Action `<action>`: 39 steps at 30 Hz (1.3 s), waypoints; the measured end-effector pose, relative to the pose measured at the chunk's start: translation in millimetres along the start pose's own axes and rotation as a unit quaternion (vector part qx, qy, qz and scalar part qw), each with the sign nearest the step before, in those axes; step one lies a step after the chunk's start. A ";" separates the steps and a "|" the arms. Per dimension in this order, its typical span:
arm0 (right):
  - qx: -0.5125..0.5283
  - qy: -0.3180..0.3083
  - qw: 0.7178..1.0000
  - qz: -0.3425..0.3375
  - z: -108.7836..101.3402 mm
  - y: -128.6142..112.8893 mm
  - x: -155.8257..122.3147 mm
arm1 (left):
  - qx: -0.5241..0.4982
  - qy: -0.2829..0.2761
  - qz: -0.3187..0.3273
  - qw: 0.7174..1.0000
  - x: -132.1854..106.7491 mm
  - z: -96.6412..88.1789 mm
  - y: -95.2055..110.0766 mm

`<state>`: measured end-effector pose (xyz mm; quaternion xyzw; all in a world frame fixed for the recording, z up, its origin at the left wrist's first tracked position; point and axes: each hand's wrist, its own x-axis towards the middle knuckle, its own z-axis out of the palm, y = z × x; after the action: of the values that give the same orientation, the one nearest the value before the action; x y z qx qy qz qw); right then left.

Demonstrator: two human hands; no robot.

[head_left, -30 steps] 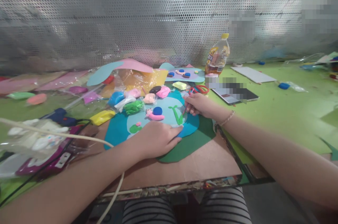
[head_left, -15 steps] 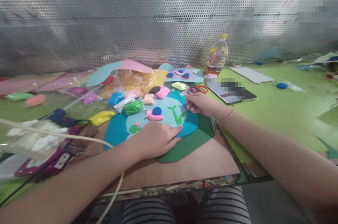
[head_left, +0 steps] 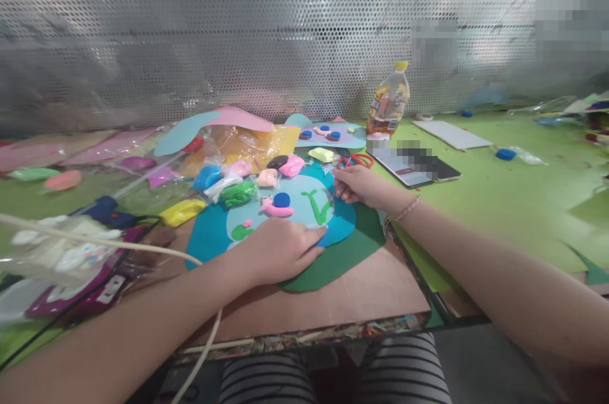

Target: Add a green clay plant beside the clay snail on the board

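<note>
My left hand [head_left: 288, 250] lies on a layered paper cut-out [head_left: 205, 238] in blues and green, index finger stretched toward the foot of a green clay plant shape [head_left: 318, 208]. My right hand [head_left: 353, 183] is closed in a pinch around a thin, pinkish stick-like tool [head_left: 333, 193], its lower end close to the green clay; its tip is too fine to make out. Left of the plant, a pink clay snail with a blue shell [head_left: 280, 203] sits on the light blue paper. A green clay piece with a pink bit [head_left: 242, 231] is partly beside my left wrist.
Red-handled scissors [head_left: 362, 160] lie just behind my right hand. Bagged clay lumps [head_left: 239, 193] crowd the left. A phone [head_left: 413, 163], a drink bottle [head_left: 389, 103] and a white board [head_left: 451, 134] are at right. A pale cable [head_left: 143, 248] crosses near my left forearm.
Both hands keep nearly the same place on the paper. The whole view has shifted very slightly.
</note>
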<state>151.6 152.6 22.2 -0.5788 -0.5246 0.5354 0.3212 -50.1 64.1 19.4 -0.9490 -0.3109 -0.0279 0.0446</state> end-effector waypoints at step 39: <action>-0.141 0.029 0.985 -0.094 2.7 -2.2 -1.0 | -0.102 0.042 -0.089 0.990 20.0 -0.3 3.7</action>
<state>148.6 151.7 24.0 -0.5818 -0.6371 0.4067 0.3003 -31.9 72.9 21.1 -0.9153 -0.3871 -0.1031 -0.0423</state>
